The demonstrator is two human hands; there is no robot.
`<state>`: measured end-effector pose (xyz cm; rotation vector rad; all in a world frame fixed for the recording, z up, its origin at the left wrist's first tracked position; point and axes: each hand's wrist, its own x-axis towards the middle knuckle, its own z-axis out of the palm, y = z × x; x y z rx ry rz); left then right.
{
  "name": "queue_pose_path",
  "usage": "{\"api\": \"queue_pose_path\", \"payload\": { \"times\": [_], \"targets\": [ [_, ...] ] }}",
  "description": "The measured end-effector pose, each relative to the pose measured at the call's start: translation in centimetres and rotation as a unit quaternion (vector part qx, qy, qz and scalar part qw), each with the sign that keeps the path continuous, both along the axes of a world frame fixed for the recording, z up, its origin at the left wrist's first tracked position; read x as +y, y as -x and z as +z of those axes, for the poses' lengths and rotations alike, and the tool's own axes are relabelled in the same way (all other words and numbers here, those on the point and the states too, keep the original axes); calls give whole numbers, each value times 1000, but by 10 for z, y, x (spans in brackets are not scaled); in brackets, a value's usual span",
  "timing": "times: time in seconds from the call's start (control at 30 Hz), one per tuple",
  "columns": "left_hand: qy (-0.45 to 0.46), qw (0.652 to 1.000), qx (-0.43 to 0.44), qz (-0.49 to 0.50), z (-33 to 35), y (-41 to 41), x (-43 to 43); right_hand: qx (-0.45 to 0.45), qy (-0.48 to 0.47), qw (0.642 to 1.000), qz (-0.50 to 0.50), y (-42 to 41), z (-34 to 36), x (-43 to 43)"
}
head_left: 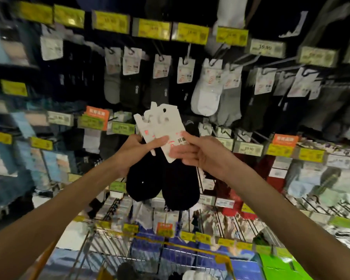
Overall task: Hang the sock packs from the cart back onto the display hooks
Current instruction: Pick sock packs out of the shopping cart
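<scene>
Both hands hold black sock packs with white header cards up in front of the display. My left hand [138, 147] grips the left sock pack [143, 182] by its card. My right hand [198, 153] pinches the card of the right sock pack [180, 186], which overlaps the left one. The cards' hang holes point up toward the display hooks [160, 53], where grey, black and white sock packs hang. The wire cart [170, 257] stands below with more sock packs [192, 274] in it.
Yellow price tags [192, 34] line the hook rails above. Lower hook rows carry more packs and orange labels [284, 140]. A green box [281, 267] lies at the cart's right side.
</scene>
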<state>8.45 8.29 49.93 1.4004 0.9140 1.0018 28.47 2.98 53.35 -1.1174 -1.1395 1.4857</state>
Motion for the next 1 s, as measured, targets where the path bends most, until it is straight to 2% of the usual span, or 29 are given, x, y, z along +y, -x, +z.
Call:
{"api": "queue_pose_path", "payload": {
  "times": [0.13, 0.3, 0.37, 0.5, 0.67, 0.8, 0.9, 1.0],
  "targets": [
    [50, 998, -26, -39, 1, 14, 3, -177, -52, 982, 45, -12, 4, 3],
    [106, 994, -20, -34, -8, 31, 9, -291, -91, 952, 23, 1, -4, 16],
    [125, 991, -32, -41, -14, 39, 13, -253, -89, 963, 37, 12, -14, 20],
    [155, 985, -64, -37, -29, 52, 18, -84, -49, 995, 13, 35, -46, 27],
    [185, 974, -128, -7, -46, 79, 21, 105, 26, 991, -80, 33, -68, 33],
    [193, 970, -143, 19, -52, 93, 23, 170, 52, 982, -61, 27, -72, 33],
    [201, 947, -247, -32, -56, 103, 22, 233, 25, 972, -20, 34, -74, 33],
    [222, 905, -344, -118, -61, 109, 23, 251, 0, 968, 13, 35, -74, 33]
  ]
}}
